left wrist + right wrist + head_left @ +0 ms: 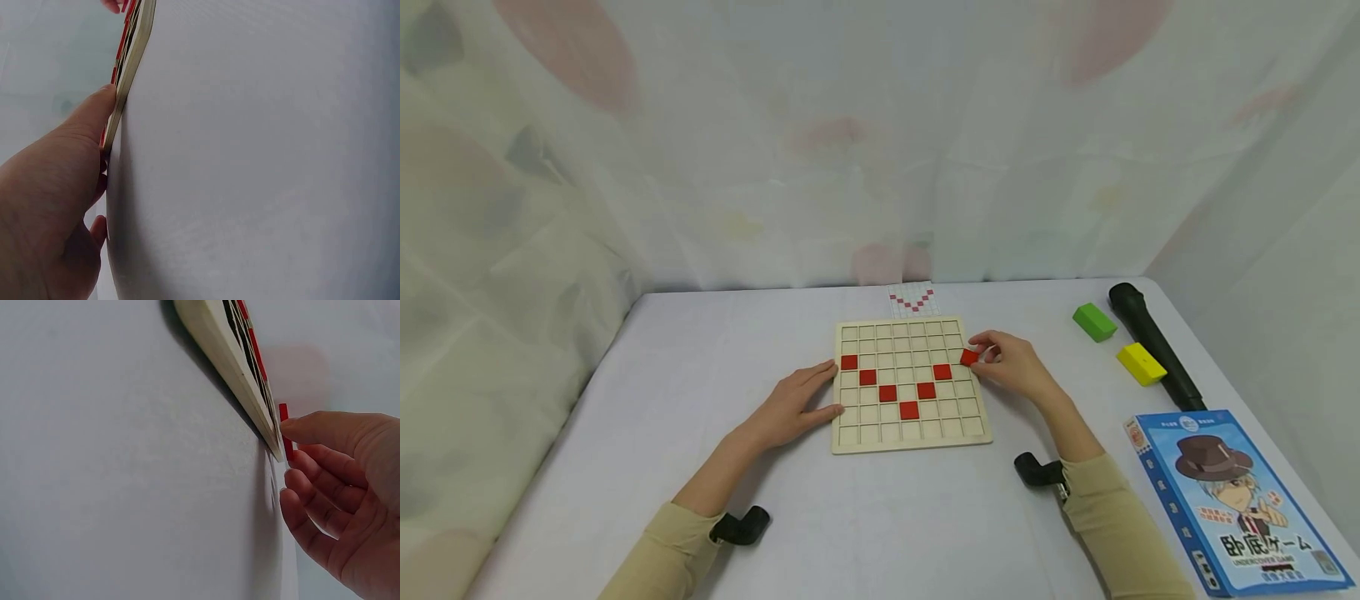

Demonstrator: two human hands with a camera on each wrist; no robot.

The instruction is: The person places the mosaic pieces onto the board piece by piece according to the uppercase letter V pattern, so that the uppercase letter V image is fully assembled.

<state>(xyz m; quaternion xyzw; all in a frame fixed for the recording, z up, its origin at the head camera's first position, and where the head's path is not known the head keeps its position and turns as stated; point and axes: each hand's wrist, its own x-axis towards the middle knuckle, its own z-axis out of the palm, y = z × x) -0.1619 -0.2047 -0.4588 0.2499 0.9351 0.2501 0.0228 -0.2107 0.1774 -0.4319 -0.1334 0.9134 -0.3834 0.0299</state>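
A pale wooden grid board [912, 448] lies on the white table, with several red square tiles set in its cells in a V shape, the lowest one [909, 410] near the middle. My left hand [796, 406] rests at the board's left edge, fingers fairly straight, thumb and fingertips against the rim. With thumb and fingers, my right hand [1011, 364] pinches a red square tile [969, 357], which overlaps the board's right edge in the head view. From the right wrist view, that tile [285, 428] appears edge-on close to the board's corner, the other fingers loosely bent.
Behind the board lies a white pattern card [913, 300] with a red V on a grid. On the right are a green block [1094, 322], a yellow block [1142, 364], a black microphone [1156, 346] and a blue game box [1240, 508]. Curtains hang around the table.
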